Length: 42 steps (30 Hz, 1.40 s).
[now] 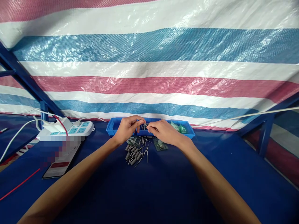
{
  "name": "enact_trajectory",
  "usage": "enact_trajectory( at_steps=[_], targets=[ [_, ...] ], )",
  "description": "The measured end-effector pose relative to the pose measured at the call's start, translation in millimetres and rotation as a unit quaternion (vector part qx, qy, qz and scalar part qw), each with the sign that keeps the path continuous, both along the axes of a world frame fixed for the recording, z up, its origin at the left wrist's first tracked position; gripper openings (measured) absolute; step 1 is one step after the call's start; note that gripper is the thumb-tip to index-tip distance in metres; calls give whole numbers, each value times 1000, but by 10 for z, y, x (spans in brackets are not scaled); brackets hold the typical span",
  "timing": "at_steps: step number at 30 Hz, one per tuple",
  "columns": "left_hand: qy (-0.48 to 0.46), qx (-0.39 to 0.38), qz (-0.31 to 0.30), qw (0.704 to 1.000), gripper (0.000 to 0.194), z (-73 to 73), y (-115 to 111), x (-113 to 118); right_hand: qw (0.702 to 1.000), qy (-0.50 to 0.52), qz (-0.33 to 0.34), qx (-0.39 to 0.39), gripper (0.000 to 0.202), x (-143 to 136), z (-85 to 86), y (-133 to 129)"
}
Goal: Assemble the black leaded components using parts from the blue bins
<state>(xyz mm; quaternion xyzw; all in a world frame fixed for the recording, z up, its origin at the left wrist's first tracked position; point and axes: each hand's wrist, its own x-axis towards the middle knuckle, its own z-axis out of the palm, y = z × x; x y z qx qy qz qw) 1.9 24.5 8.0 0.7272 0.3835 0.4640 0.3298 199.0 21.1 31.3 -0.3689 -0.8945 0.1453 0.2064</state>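
Note:
Both hands meet over the front edge of a long blue tray [190,132] with dividers. My left hand [128,128] is closed in a pinch, its fingertips around something too small to make out. Close to its right, my right hand [163,131] pinches too, and a small metallic piece shows between the two sets of fingertips. Several dark grey cylinders and thin metal pins lie in a pile [134,152] on the blue table below my left hand. A small clear bag [160,145] with metal parts lies under my right hand.
Green-tinted bags [182,128] fill the tray's right compartment. At the left are a white power strip [84,127] with plugs and cables, and a phone [62,163]. A striped tarp [149,68] hangs behind the table [149,193], with blue metal frame bars at both sides.

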Motion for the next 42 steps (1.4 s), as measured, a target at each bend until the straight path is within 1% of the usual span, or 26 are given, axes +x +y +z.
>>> enact_trajectory(
  at_steps=[4, 8, 11, 13, 16, 23, 26, 31, 33, 36, 42],
  targets=[
    [-63, 8, -8, 998, 25, 32, -9, -2, 1000, -5, -20, 15, 33, 14, -27, 34],
    [-71, -10, -3, 997, 28, 39, 2, -24, 998, 7, -45, 30, 28, 10, -10, 38],
    [-78, -38, -34, 996, 33, 31, 2, -22, 997, 37, -53, 34, 20, -3, 24, 15],
    [-78, -51, -60, 994, 35, 24, -2, -10, 997, 53, -43, 32, 16, -12, 47, -3],
    [-71, -71, -90, 991, 38, 15, -8, 7, 998, 61, -17, 30, 14, -22, 68, -22],
    [-69, -107, -117, 985, 37, 0, -34, 28, 998, 50, 10, 28, 21, -27, 44, -28],
    [-67, -97, -101, 988, 36, -8, -28, 32, 998, 46, 18, 29, 26, -22, 41, -24],
    [-48, -69, -64, 994, 32, -5, 23, 2, 997, 82, 6, 11, 25, 20, 80, -2],
    [-40, -54, -40, 997, 30, -2, 32, -13, 995, 97, -4, 7, 26, 32, 88, 4],
    [-30, -32, 2, 999, 28, 1, 21, -22, 996, 94, -8, 0, 28, 20, 79, -3],
    [3, -3, 63, 998, 44, 8, -28, -9, 998, 60, 4, 8, 30, -59, 55, -51]
  ],
)
